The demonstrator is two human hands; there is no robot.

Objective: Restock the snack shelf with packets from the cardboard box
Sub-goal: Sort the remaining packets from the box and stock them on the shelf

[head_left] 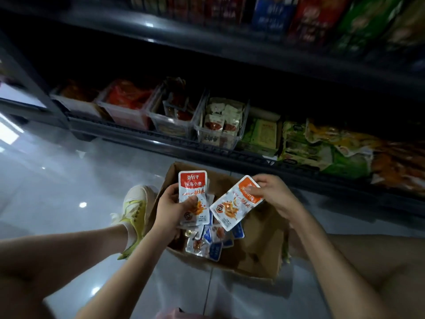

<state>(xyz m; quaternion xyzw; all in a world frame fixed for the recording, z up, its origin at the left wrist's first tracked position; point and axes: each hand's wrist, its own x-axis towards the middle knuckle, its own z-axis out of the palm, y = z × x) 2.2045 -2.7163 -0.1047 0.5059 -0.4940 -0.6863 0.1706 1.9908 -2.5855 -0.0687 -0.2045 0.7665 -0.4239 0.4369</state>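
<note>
An open cardboard box sits on the floor below the bottom snack shelf. Above the box my left hand grips a stack of small fish snack packets, the front one red-topped and upright. My right hand pinches the orange top of a single tilted packet beside that stack. Several more packets, some blue, lie loose in the box's left part.
Clear plastic bins with red and white snack packets line the shelf's left and middle. Green and orange bags fill its right. An upper shelf overhangs. My yellow-and-white shoe stands left of the box on glossy tiles.
</note>
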